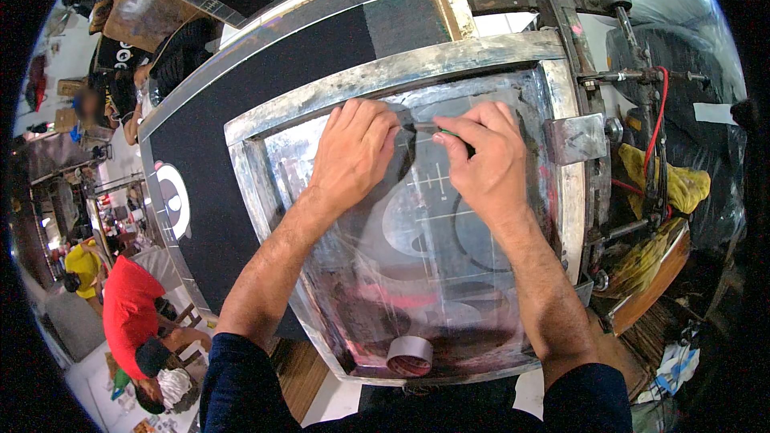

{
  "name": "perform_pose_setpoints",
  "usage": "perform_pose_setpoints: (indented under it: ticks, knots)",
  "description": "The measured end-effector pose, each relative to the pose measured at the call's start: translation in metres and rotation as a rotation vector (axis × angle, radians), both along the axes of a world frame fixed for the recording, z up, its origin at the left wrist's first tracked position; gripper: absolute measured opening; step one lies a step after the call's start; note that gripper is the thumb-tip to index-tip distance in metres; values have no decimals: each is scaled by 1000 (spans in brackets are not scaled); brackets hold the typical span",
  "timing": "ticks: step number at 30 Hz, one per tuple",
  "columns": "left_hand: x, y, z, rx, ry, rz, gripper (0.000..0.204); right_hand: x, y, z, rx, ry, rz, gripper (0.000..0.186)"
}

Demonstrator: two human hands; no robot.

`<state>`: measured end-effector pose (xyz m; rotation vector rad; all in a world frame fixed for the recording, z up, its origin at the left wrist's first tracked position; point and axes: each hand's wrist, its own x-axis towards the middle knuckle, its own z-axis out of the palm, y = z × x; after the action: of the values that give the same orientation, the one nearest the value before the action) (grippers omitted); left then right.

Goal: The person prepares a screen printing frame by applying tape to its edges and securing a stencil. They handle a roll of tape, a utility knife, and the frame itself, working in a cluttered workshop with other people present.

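Observation:
A metal-framed printing screen (401, 72) lies flat on a long black table (241, 104). My left hand (350, 154) rests palm down on the screen mesh near its far edge, fingers together. My right hand (481, 162) is beside it, pinching a thin green-tipped tool (437, 129) whose tip points toward my left fingertips. Pale circular shapes and white cross marks (437, 192) show through the mesh below my hands. A roll of tape (410, 354) sits inside the frame at its near edge.
A metal clamp arm with red cable (654, 136) and yellow rags (682, 184) stands to the right of the frame. Black garments with white prints (172, 200) lie along the table. People in red and yellow shirts (128, 305) sit at lower left.

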<state>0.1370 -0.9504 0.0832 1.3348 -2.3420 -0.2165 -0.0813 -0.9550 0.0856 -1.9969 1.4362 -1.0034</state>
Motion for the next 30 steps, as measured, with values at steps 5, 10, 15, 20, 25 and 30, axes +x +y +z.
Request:
perform_pose_setpoints:
  ticks: [5, 10, 15, 20, 25, 30]
  knots:
    - [-4, 7, 8, 4, 28, 64, 24, -5, 3, 3, 55, 11, -95, 23]
    - [-9, 4, 11, 9, 13, 25, 22, -7, 7, 4, 57, 53, -47, 28]
    - [-11, 1, 17, 22, -106, -34, 22, -8, 6, 4, 24, 61, -7, 28]
    - [-13, -2, 18, 76, -173, -52, 24, -5, 7, 3, -14, 51, 27, 29]
    - [-12, -4, 13, 86, -155, -59, 20, -2, 6, -1, -37, 25, 28, 26]
    - [-10, -4, 7, 71, -131, -67, 15, -1, 5, -2, -42, 3, 37, 21]
